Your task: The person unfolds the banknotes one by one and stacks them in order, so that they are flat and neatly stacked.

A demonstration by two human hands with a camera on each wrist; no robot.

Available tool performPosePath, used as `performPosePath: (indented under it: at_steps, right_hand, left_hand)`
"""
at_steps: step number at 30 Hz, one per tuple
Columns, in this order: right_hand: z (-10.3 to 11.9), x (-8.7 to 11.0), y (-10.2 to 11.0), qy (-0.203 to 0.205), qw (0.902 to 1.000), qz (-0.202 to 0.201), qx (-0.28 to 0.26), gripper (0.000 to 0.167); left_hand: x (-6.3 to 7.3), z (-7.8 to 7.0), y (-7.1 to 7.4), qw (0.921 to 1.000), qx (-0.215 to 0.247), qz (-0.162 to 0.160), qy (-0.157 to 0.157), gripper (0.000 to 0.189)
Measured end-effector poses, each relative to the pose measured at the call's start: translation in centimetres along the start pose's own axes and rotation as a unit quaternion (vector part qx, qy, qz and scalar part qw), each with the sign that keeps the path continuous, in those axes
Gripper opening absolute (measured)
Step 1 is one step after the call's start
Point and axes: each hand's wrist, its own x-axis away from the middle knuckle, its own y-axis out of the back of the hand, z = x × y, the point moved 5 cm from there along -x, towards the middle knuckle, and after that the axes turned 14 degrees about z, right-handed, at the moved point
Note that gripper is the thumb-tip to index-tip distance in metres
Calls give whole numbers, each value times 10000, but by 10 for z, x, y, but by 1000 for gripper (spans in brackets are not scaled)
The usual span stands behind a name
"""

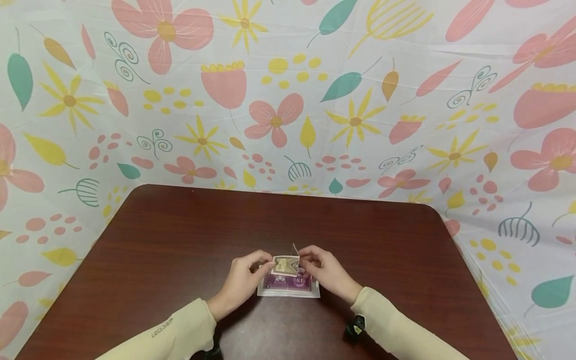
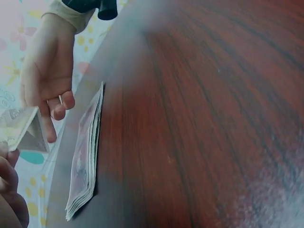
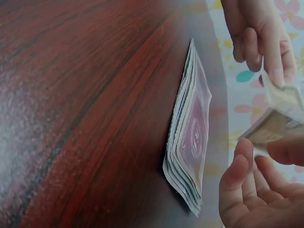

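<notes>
A small printed paper (image 1: pixel 284 265), tan and yellow with a pale border, is held up between both hands. It is folded, and a thin flap rises at its right side in the head view. My left hand (image 1: pixel 243 277) pinches its left edge between thumb and fingers. At the right end, thumb and fingertips of my right hand (image 1: pixel 330 272) grip the paper's folded part. Under the paper, a purple printed stack (image 1: pixel 290 287) of several pale-edged layers lies on the table; the right wrist view shows the layers (image 3: pixel 192 137) slightly fanned at one end.
The dark red-brown wooden table (image 1: pixel 180 225) has rounded far corners and a glossy surface. A white cloth (image 1: pixel 279 80) with pink, yellow and green flower prints hangs behind it and along both sides. Dark straps with devices (image 1: pixel 355 328) sit at the cream sleeves' cuffs.
</notes>
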Motion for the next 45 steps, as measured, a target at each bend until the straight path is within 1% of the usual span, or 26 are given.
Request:
performPosePath:
  at_steps: [2,5,9,11,14,17,21,25,29,34,37,41,44,45]
  right_hand:
    - [-2,-1,1,-22,9999,-9,-143,26]
    - [-5,-2,1,-76,9993,137,-350,30]
    - [-7,-2,1,-143,9968,377,-689,29]
    - [-8,-1,1,-139,9963,406,-750,26]
    - [-9,0,3,-56,9962,312,-808,21]
    - [-11,2,7,-38,9964,100,-842,17]
    - [-14,7,11,-136,9962,-162,-846,16]
    - [-14,12,15,-229,9974,-366,-584,12]
    - [-11,14,17,-177,9978,-528,-371,12]
    - [-9,16,15,81,9977,-511,-443,23]
    - [-8,18,14,199,9987,-451,-149,20]
    - [-7,21,10,340,9961,-370,724,14]
    - [-7,22,5,250,9909,-183,1308,12]
    - [-8,21,4,172,9894,-99,1439,11]
  left_hand:
    - [0,0,-1,9997,235,51,-18,10]
    - [1,0,-1,9987,490,150,28,13]
    - [2,1,-1,9966,777,252,111,15]
    - [3,2,0,9959,862,242,140,14]
    - [4,4,3,9961,853,139,161,13]
    - [6,8,7,9961,849,23,218,7]
    - [8,14,10,9940,971,-125,488,5]
    - [10,17,12,9937,863,-211,689,8]
    - [8,19,12,9945,625,-167,820,5]
    - [7,22,10,9921,475,54,1156,5]
    - [7,22,8,9912,363,196,1260,5]
    - [7,20,6,9909,74,346,1302,7]
    - [9,19,4,9910,-169,544,1213,16]
    - [9,19,4,9914,-292,620,1111,19]
